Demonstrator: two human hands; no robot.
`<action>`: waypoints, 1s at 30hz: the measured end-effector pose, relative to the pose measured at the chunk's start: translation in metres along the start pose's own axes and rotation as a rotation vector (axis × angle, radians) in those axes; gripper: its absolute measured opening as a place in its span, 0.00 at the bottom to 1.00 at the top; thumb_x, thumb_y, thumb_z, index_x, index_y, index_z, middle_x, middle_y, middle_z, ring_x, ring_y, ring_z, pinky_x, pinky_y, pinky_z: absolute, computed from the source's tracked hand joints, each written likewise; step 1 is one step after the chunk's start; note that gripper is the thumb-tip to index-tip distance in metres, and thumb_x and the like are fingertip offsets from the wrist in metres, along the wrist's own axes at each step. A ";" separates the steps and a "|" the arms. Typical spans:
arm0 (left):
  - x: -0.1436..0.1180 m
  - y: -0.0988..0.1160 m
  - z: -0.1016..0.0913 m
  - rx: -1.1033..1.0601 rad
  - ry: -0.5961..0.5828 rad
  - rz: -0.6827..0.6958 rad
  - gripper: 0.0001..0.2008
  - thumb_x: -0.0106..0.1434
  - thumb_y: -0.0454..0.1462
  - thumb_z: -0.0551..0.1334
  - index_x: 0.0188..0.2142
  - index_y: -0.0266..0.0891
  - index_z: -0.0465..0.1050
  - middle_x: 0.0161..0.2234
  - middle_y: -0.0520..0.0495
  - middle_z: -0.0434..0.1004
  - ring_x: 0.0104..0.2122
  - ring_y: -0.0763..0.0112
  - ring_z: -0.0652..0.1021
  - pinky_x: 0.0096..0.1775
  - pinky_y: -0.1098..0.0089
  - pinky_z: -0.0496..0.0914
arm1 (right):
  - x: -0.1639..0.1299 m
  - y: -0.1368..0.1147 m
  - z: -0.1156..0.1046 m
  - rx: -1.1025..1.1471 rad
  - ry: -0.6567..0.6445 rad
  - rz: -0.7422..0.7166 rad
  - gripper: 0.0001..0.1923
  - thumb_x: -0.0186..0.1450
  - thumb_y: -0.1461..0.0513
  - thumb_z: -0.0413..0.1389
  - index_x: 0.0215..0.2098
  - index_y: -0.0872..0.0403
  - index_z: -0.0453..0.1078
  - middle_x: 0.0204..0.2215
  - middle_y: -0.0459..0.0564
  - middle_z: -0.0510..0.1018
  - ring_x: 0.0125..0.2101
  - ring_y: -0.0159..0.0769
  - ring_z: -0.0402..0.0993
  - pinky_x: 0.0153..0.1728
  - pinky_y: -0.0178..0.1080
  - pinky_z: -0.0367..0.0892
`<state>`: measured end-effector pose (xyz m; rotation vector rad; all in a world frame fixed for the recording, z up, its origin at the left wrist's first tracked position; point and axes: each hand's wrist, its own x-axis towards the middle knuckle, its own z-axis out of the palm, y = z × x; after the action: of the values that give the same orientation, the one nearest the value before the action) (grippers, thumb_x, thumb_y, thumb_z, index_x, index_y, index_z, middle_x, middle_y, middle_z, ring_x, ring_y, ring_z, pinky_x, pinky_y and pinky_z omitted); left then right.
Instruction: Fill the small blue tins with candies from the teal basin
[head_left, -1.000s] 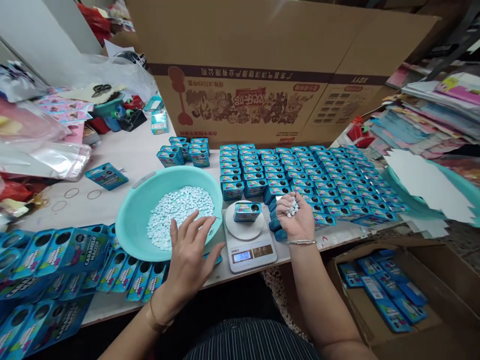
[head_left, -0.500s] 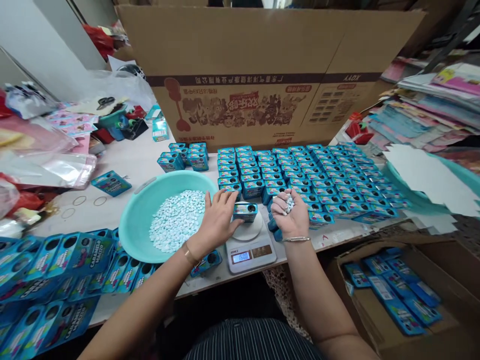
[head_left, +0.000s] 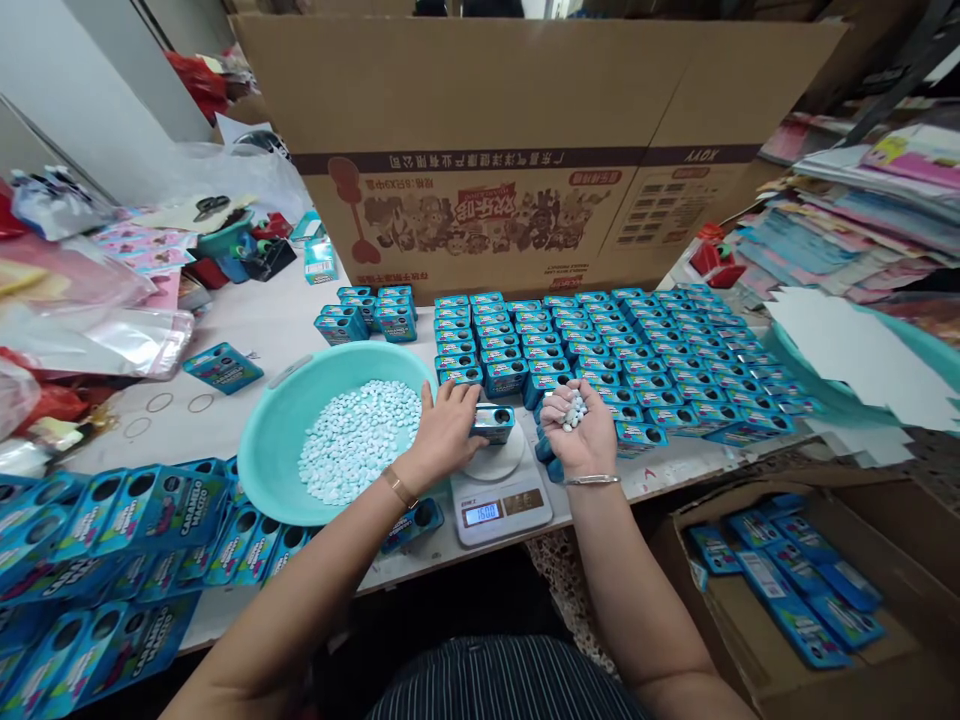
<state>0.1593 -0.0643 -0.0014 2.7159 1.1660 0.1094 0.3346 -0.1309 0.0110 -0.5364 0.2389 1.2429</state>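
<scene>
head view: left hand [head_left: 444,432] has come across from the basin [head_left: 281,440] and now closes its fingers round the one blue tin [head_left: 493,422] on the scale [head_left: 499,495], at 12 o'clock of the display. right hand [head_left: 581,438], palm up and half cupped, holds a heap of white candies [head_left: 574,408], at 3 o'clock of the tin. counted: one scale, one basin, one large carton [head_left: 525,130]; filled tins [head_left: 622,350] in rows, too many to count.

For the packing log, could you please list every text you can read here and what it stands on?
"CARAMELO MACIZO": flat blue cartons at lower left.
"XOYV", as it appears: dark band of the big cardboard box.
Scale display: digits too blurred to read.
Chinese print and logo on the box: upside down, not legible.
Small blue boxes: labels too small.
</scene>
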 end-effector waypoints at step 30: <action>-0.012 -0.002 -0.046 -0.555 0.203 0.201 0.14 0.56 0.32 0.64 0.44 0.39 0.72 0.41 0.46 0.72 0.41 0.64 0.75 0.45 0.63 0.71 | -0.005 0.029 -0.009 -0.066 0.239 -0.119 0.12 0.69 0.62 0.49 0.27 0.53 0.64 0.21 0.44 0.76 0.26 0.32 0.77 0.29 0.37 0.76</action>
<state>0.1436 -0.0655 0.0432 2.3435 0.7521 0.6464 0.3071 -0.1328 -0.0016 -0.7467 0.3623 1.0734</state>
